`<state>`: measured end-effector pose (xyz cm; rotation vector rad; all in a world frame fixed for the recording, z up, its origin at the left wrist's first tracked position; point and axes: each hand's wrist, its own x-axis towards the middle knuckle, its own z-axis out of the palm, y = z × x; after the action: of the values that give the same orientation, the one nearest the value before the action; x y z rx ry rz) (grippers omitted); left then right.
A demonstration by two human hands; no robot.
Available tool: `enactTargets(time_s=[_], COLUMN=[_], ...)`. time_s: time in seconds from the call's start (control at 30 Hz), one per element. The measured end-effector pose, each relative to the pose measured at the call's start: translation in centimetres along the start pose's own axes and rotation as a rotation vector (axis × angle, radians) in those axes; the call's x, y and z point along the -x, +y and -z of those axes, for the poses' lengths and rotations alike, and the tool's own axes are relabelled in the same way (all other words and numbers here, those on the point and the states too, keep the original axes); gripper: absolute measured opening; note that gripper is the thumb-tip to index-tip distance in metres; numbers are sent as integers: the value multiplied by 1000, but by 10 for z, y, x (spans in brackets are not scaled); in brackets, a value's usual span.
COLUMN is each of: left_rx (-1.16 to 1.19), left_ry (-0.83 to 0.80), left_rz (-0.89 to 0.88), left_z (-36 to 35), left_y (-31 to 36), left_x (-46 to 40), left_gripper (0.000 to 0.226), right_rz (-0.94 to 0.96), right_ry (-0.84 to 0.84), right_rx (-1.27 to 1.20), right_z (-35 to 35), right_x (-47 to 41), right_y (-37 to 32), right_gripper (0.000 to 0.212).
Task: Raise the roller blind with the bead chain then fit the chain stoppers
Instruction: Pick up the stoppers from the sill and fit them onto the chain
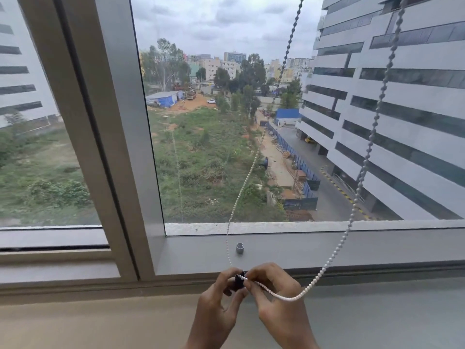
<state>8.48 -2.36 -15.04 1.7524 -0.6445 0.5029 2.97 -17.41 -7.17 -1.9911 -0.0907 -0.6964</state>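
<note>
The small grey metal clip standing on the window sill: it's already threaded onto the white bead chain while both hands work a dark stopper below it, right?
Not quite. In the head view the small grey metal clip stands loose on the grey window sill, beside the white bead chain, not threaded onto it. Both hands, left hand and right hand, do work a dark stopper below it.
</note>
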Motion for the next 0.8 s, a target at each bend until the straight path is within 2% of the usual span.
enactTargets(time_s=[0.2,0.33,0.47,0.63,0.8], left_rx=[-11,-26,-36,-26,-52], left_ry=[12,26,42,43,44], left_rz=[-37,-48,-40,-60,-87], left_z=[6,11,16,22,29], left_y=[-1,-5,-5,-6,-11], left_x=[-2,-5,-9,-10,-10], left_gripper=[50,49,49,47,48], right_rz=[-100,-160,-198,-143,-148], right_ry=[-104,-101,-119,-154,-216], right_rx=[-91,8,100,273,345], right_z=[8,14,8,-11,-37], right_x=[0,-9,-28,-60,-88], right_y=[0,18,42,66,81], right_gripper=[33,41,36,26,30])
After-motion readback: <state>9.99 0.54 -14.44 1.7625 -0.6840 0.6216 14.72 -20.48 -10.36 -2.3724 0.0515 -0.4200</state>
